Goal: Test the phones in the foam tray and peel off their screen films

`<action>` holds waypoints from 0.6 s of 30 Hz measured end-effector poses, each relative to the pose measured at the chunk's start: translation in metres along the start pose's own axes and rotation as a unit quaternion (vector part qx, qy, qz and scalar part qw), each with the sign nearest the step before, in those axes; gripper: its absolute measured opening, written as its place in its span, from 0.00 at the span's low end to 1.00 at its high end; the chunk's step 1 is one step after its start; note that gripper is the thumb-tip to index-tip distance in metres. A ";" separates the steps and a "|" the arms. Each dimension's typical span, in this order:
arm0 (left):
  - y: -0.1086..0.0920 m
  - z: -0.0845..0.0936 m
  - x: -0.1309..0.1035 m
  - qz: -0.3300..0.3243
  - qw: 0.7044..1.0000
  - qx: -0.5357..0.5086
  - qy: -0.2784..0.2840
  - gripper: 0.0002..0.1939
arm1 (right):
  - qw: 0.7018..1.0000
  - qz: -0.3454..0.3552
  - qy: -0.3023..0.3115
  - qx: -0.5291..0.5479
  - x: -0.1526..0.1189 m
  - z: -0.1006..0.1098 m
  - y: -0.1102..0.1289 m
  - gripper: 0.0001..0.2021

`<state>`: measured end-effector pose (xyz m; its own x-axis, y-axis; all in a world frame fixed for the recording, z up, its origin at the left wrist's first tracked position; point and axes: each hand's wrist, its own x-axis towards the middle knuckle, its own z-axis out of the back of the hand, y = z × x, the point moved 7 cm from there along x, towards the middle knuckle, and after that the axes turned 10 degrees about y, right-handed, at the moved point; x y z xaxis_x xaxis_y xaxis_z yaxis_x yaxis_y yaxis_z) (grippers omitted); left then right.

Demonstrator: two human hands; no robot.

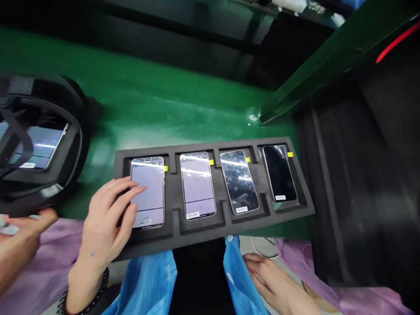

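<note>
Four phones (197, 186) lie face up, each in its own recess of a dark foam tray (226, 230) on a green tabletop (170, 124), across the worker's lap. The recesses seem cut to keep them apart. Yellow tabs (211, 162) show just right of each phone's upper part, perhaps as markers. The two on the left have pale lit screens; the two on the right are dark.

The worker's left hand (106, 214), a beaded bracelet (104, 282) at its wrist, spreads loosely over the leftmost phone (151, 199), fingers apart and gripping nothing; whether the tips touch the glass I cannot tell. The right hand (271, 275) is low beside a blue garment (236, 267), its fingertips partly hidden, so its grip is unclear.

At far left, a black ring-shaped frame (70, 94) stands in front of another lit phone (46, 140), blocking part of it; a co-worker's hand (28, 232) is just below. To the right, a green beam (315, 83) and bulky dark panels (354, 175) crowd the tray's end.
</note>
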<state>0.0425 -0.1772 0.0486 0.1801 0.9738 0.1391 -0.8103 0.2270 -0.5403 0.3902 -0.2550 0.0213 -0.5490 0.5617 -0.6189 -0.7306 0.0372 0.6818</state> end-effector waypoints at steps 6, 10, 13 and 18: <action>0.001 -0.017 0.009 -0.084 0.993 0.063 0.059 0.25 | 0.930 0.162 -0.306 -0.124 0.039 0.079 0.080 0.17; 0.005 -0.011 0.008 -0.058 0.993 0.101 0.017 0.24 | 0.878 0.175 -0.330 -0.300 0.093 0.072 0.103 0.17; 0.013 -0.009 0.005 -0.008 0.994 0.108 0.017 0.26 | 0.875 0.153 -0.319 -0.329 0.113 0.074 0.104 0.18; 0.017 -0.015 0.014 0.016 0.994 0.086 0.064 0.28 | 0.874 0.098 -0.365 -0.304 0.112 0.089 0.096 0.17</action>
<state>0.0394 -0.1596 0.0294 0.2135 0.9769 0.0123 -0.8978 0.2011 -0.3919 0.2952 -0.1153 0.0521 -0.4445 0.8942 0.0521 -0.8541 -0.4407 0.2762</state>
